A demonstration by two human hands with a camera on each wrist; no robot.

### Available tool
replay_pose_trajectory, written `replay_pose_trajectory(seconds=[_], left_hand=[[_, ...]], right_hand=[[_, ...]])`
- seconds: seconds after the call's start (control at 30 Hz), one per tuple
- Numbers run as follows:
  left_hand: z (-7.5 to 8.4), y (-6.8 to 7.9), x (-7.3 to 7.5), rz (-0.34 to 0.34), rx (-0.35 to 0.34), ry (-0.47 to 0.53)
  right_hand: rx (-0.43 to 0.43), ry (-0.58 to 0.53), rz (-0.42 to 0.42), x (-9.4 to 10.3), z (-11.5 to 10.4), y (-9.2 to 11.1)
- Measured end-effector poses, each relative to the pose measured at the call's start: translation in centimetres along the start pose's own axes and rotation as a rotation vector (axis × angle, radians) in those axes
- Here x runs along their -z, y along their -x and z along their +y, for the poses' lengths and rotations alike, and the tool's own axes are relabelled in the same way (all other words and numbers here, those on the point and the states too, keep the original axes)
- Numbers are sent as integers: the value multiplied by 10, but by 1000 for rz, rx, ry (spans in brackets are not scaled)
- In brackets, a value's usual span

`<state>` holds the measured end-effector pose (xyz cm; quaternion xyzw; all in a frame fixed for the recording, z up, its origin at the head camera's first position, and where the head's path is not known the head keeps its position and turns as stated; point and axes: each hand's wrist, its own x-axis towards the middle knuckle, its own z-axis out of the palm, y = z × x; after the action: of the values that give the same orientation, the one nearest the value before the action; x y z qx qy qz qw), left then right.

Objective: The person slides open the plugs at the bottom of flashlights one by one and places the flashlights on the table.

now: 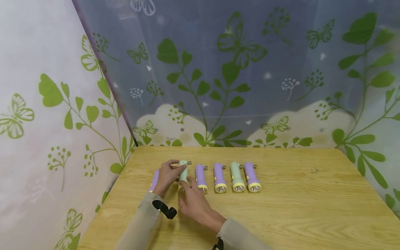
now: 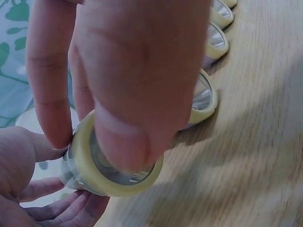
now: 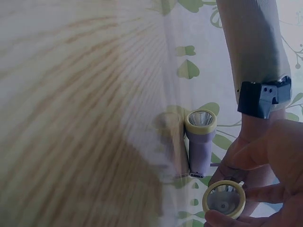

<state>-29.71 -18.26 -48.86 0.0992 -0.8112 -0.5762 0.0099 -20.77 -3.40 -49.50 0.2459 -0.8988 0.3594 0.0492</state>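
Note:
A pale green flashlight (image 1: 184,174) with a cream rim and two metal plug prongs is held in both hands, toward the left of the table. My left hand (image 1: 168,176) grips its body near the prong end, thumb on top. With its thumb and fingers, my right hand (image 1: 195,203) holds the lens end. In the left wrist view, the right thumb (image 2: 125,137) lies across the lens and hides part of it. The right wrist view shows the flashlight's round lens (image 3: 224,199) between the fingers. A purple flashlight (image 1: 154,181) lies left of the left hand, partly hidden by it.
To the right lie a purple flashlight (image 1: 200,175), another purple flashlight (image 1: 219,175), a green flashlight (image 1: 236,173) and a purple flashlight (image 1: 251,173), lenses toward me. The wooden table (image 1: 306,201) meets a patterned curtain (image 1: 200,80) behind and at the left.

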Motion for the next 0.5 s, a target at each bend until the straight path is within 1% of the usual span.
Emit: replay_pose_trajectory(seconds=[0.27,0.33,0.5], left_hand=[[-10,-1,0,16,11,-27],[-11,-1,0,15,11,-38],[-17,-6,0,23,29,-71]], right_hand=[[26,33,-35,-3,0,1],[18,35,-50,-3,0,1],[9,10,-67,-3,-1,-1]])
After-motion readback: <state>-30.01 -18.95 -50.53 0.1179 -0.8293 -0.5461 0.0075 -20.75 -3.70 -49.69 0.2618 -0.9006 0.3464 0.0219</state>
